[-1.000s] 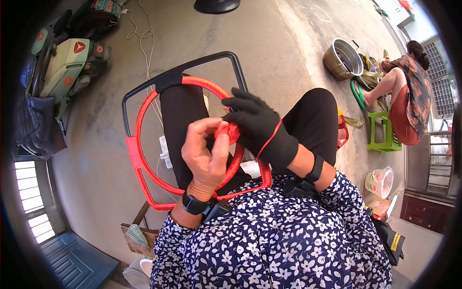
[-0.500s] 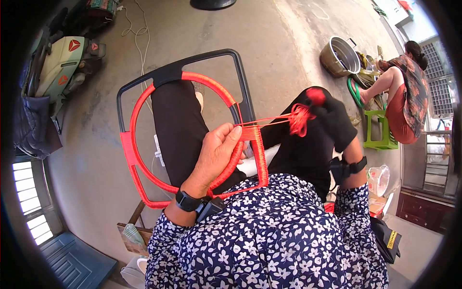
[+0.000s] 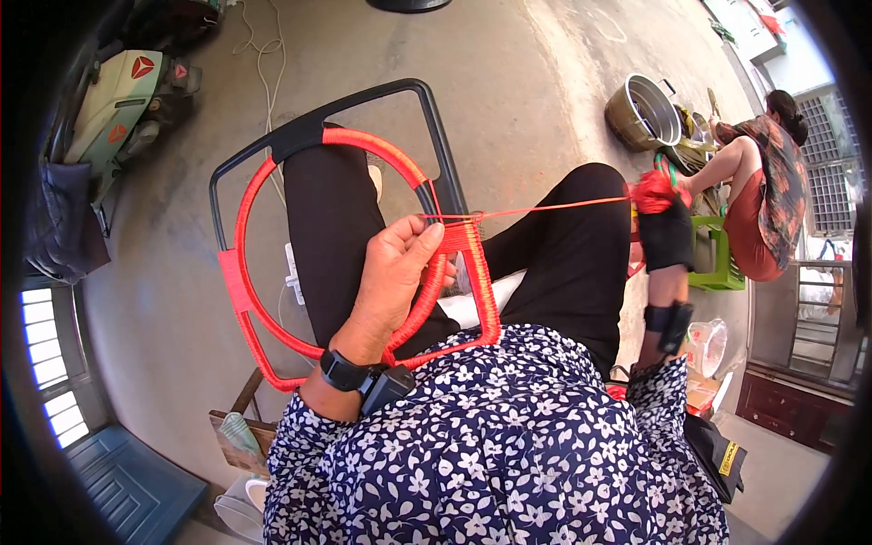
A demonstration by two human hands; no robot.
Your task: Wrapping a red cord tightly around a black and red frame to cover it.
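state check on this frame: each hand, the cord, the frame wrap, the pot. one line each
left hand: bare, fingers gripping the red-wrapped ring
right hand: black-gloved, closed on the cord bundle
cord bundle: red, held out to the right
cord: pulled taut from frame to bundle
frame: black, partly wrapped in red, resting across the lap
metal pot: upright on the floor, contents not visible

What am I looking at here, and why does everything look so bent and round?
This is one picture from a wide fisheye camera worn on a person's head, looking down at their own lap, so straight edges curve. No robot is involved. A black frame with a hoop wound in red cord rests on the knees. The bare left hand grips the wrapped hoop. The right hand, in a black glove, holds a bundle of red cord pulled out to the side, a taut strand running between. Another person sits nearby beside a metal pot.
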